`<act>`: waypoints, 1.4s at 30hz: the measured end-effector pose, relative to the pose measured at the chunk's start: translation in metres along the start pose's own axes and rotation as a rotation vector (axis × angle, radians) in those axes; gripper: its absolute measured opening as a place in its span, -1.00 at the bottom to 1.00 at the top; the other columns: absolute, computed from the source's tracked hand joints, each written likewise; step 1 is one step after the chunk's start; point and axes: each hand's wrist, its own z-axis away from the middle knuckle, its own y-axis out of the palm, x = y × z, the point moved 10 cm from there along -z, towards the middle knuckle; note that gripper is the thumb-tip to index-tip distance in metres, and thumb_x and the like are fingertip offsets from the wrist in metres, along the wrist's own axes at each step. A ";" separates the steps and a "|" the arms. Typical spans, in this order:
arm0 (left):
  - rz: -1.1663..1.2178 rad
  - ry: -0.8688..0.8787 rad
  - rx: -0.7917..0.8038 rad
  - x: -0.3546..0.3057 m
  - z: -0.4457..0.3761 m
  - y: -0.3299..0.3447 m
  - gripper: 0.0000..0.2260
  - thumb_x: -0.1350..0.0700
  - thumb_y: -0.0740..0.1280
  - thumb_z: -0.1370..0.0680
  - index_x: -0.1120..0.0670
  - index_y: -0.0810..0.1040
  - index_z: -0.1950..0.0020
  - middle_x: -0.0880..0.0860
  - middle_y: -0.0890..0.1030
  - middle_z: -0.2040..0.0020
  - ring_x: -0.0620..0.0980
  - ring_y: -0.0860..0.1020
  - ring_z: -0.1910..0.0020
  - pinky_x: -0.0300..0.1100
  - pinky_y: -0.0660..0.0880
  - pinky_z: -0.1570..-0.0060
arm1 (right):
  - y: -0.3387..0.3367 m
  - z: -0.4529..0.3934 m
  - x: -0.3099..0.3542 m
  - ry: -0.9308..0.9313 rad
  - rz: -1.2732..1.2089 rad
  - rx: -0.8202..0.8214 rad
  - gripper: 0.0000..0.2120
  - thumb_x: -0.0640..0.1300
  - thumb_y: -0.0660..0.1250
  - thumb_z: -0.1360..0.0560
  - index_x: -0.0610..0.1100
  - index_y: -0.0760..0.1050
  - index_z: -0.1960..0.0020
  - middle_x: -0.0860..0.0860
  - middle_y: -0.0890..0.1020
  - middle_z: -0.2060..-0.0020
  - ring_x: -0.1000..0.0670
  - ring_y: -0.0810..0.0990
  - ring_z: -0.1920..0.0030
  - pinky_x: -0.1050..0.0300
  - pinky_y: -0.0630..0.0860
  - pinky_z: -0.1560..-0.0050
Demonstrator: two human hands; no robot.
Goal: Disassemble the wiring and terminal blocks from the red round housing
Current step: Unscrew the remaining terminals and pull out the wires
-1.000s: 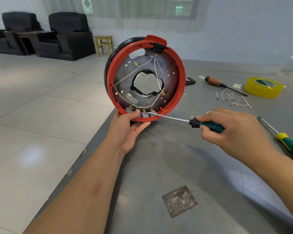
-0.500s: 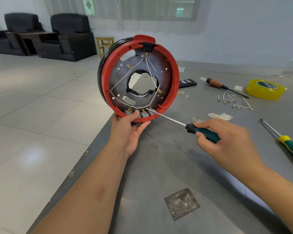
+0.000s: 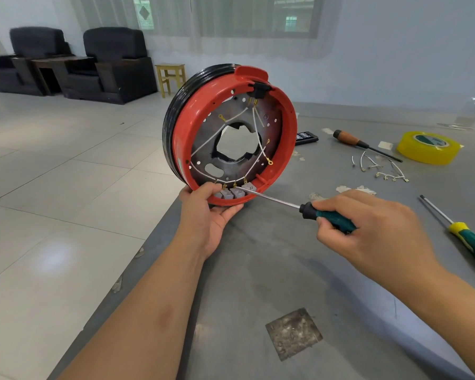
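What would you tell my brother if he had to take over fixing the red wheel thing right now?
Left hand: grips the bottom rim of the red round housing, holding it upright at the table edge.
Right hand: holds the green-handled screwdriver, tip at the grey terminal blocks along the bottom.
Done: some loose wire pieces already lie on the table near the yellow tape roll.
Left: white wires and the blocks are still in the housing; loosen them and pull them out.
Spare screwdrivers lie to the right.
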 end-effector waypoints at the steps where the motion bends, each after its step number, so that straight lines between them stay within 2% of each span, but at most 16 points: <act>1: -0.009 0.005 -0.004 0.000 0.000 0.000 -0.63 0.37 0.28 -0.57 0.10 0.37 -0.33 0.25 0.55 -0.31 0.35 0.68 -0.17 0.33 0.63 -0.13 | -0.002 -0.001 0.002 -0.005 0.027 -0.005 -0.81 -0.11 0.45 -0.45 0.06 0.70 -0.03 0.13 0.68 0.15 -0.07 0.61 0.25 0.01 0.55 0.36; 3: -0.025 0.012 -0.006 -0.001 0.000 -0.001 -0.63 0.39 0.28 -0.56 0.07 0.39 -0.30 0.25 0.54 -0.33 0.35 0.67 -0.18 0.34 0.64 -0.11 | -0.004 -0.004 0.003 0.004 0.068 0.009 -0.82 -0.07 0.41 -0.46 0.09 0.70 -0.03 0.13 0.68 0.15 -0.09 0.62 0.24 0.03 0.53 0.36; 6: -0.043 0.018 -0.006 -0.002 -0.001 -0.002 -0.58 0.40 0.29 -0.55 0.10 0.39 -0.36 0.27 0.56 -0.32 0.34 0.70 -0.14 0.35 0.64 -0.10 | -0.005 -0.013 0.001 0.021 0.103 0.079 -0.79 0.00 0.34 -0.45 0.16 0.69 -0.03 0.16 0.67 0.14 -0.10 0.61 0.22 0.02 0.54 0.32; 10: -0.083 0.038 0.008 -0.004 -0.001 -0.001 -0.55 0.39 0.32 -0.54 0.07 0.42 -0.38 0.20 0.61 -0.28 0.20 0.75 -0.04 0.24 0.68 -0.03 | -0.008 -0.034 0.000 0.008 0.110 0.164 -0.78 0.07 0.31 -0.43 0.22 0.67 -0.02 0.23 0.65 0.14 -0.03 0.61 0.11 0.06 0.55 0.23; 13: -0.080 0.037 0.013 -0.003 -0.003 -0.001 -0.56 0.39 0.32 -0.55 0.03 0.43 -0.36 0.16 0.62 -0.27 0.17 0.75 -0.02 0.22 0.69 -0.01 | -0.015 -0.051 0.002 -0.015 0.112 0.189 -0.78 0.08 0.31 -0.41 0.20 0.68 0.02 0.23 0.59 0.24 0.02 0.53 0.19 0.06 0.53 0.26; 15: -0.082 0.034 0.011 -0.002 -0.004 -0.001 -0.57 0.39 0.31 -0.56 0.02 0.44 -0.35 0.15 0.63 -0.26 0.17 0.75 -0.01 0.24 0.68 -0.02 | -0.020 -0.059 0.002 -0.021 0.112 0.194 -0.78 0.10 0.31 -0.39 0.22 0.68 0.03 0.21 0.65 0.23 0.02 0.52 0.21 0.04 0.55 0.25; 18: -0.078 0.031 0.014 -0.002 -0.004 -0.001 -0.56 0.39 0.31 -0.56 0.02 0.43 -0.36 0.15 0.62 -0.27 0.17 0.75 -0.02 0.22 0.69 0.00 | -0.016 -0.066 0.002 -0.027 0.105 0.266 -0.76 0.16 0.27 -0.37 0.27 0.66 0.05 0.21 0.69 0.17 -0.03 0.62 0.02 0.01 0.59 0.15; 20: -0.077 0.030 0.018 -0.002 -0.004 -0.001 -0.57 0.39 0.31 -0.56 0.03 0.44 -0.36 0.16 0.61 -0.28 0.18 0.75 -0.03 0.18 0.69 0.04 | -0.011 -0.070 0.001 -0.033 0.095 0.303 -0.74 0.20 0.25 -0.36 0.28 0.65 0.04 0.19 0.69 0.17 -0.06 0.61 -0.18 0.01 0.60 0.10; 22: -0.078 0.028 0.017 -0.002 -0.004 -0.001 -0.57 0.38 0.32 -0.56 0.03 0.44 -0.36 0.16 0.62 -0.28 0.18 0.75 -0.04 0.17 0.69 0.04 | -0.012 -0.073 0.001 -0.037 0.066 0.306 -0.73 0.20 0.25 -0.34 0.28 0.66 0.04 0.19 0.69 0.21 -0.06 0.57 -0.28 0.01 0.60 0.12; 24: -0.086 0.030 0.015 -0.002 -0.005 -0.001 -0.59 0.37 0.33 -0.57 0.02 0.45 -0.35 0.15 0.63 -0.28 0.17 0.75 -0.05 0.19 0.69 0.02 | -0.017 -0.076 0.000 -0.029 0.033 0.293 -0.72 0.18 0.26 -0.32 0.26 0.68 0.06 0.25 0.64 0.32 -0.03 0.61 -0.22 0.06 0.56 0.24; 26: -0.092 0.029 0.017 -0.001 -0.005 -0.001 -0.59 0.35 0.36 -0.58 0.01 0.46 -0.35 0.14 0.64 -0.28 0.17 0.74 -0.07 0.20 0.69 0.00 | -0.020 -0.079 -0.002 -0.013 0.031 0.287 -0.72 0.18 0.28 -0.30 0.26 0.68 0.07 0.32 0.54 0.45 0.11 0.63 0.03 0.14 0.46 0.34; 28: -0.097 0.027 0.019 -0.001 -0.005 -0.001 -0.57 0.33 0.40 -0.58 0.01 0.45 -0.38 0.14 0.63 -0.30 0.21 0.73 -0.12 0.24 0.68 -0.04 | -0.020 -0.082 -0.002 -0.007 0.052 0.288 -0.74 0.20 0.29 -0.30 0.28 0.67 0.07 0.44 0.52 0.39 0.19 0.51 0.25 0.18 0.34 0.37; 30: -0.104 0.028 0.019 -0.001 -0.004 0.000 -0.54 0.32 0.42 -0.58 0.02 0.43 -0.42 0.14 0.62 -0.32 0.24 0.70 -0.19 0.28 0.66 -0.09 | -0.019 -0.084 -0.002 -0.005 0.061 0.291 -0.77 0.20 0.29 -0.31 0.28 0.65 0.09 0.55 0.47 0.31 0.29 0.48 0.24 0.21 0.29 0.38; 33: -0.113 0.034 0.011 -0.002 -0.001 0.002 -0.53 0.32 0.42 -0.58 0.02 0.42 -0.44 0.15 0.62 -0.34 0.26 0.67 -0.23 0.32 0.64 -0.12 | -0.020 -0.086 -0.001 -0.017 0.073 0.296 -0.83 0.18 0.33 -0.33 0.28 0.65 0.12 0.60 0.44 0.32 0.49 0.41 0.16 0.24 0.25 0.41; 38: -0.125 0.038 0.012 -0.003 0.000 0.003 -0.54 0.33 0.41 -0.59 0.01 0.44 -0.42 0.13 0.64 -0.32 0.23 0.69 -0.19 0.30 0.65 -0.10 | -0.019 -0.095 0.000 -0.050 0.114 0.322 -0.80 0.18 0.32 -0.35 0.26 0.66 0.08 0.62 0.42 0.33 0.49 0.41 0.19 0.25 0.23 0.40; 42: -0.125 0.038 0.014 -0.002 0.000 0.004 -0.58 0.34 0.40 -0.59 -0.01 0.47 -0.38 0.12 0.66 -0.29 0.20 0.71 -0.16 0.26 0.67 -0.06 | -0.019 -0.103 0.000 -0.065 0.115 0.350 -0.71 0.25 0.25 -0.28 0.27 0.65 0.09 0.58 0.47 0.32 0.36 0.48 0.23 0.26 0.27 0.37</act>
